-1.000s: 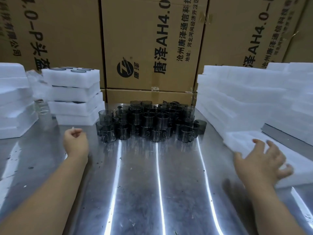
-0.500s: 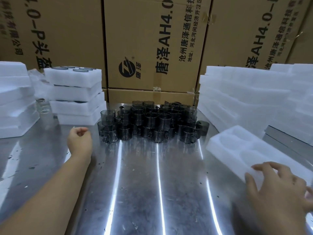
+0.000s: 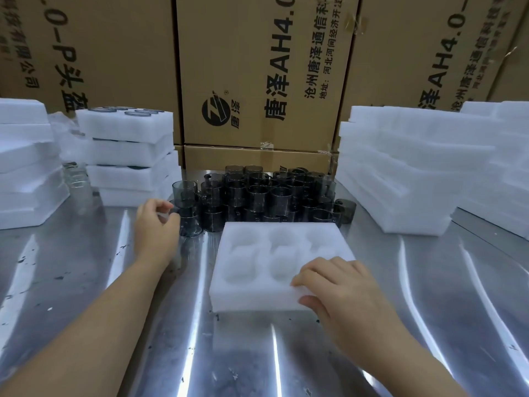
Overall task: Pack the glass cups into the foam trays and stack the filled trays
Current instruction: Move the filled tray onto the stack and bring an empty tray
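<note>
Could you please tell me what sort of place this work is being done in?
Probably a packing station in a warehouse or small factory: tall printed brown cardboard cartons line the back, stacks of white foam trays flank the shiny metal worktable, and smoky grey glass cups cluster in the middle.

Packing station in a warehouse or factory storeroom.
Printed cardboard cartons (image 3: 257, 81) are stacked as a wall at 12 o'clock behind a scuffed sheet-metal table (image 3: 143, 339). Empty foam trays (image 3: 400, 173) are piled in bulk at 2 o'clock, filled trays (image 3: 126, 156) at 10 o'clock, and dozens of identical smoked-glass cups (image 3: 257, 196) are massed between them.
</note>
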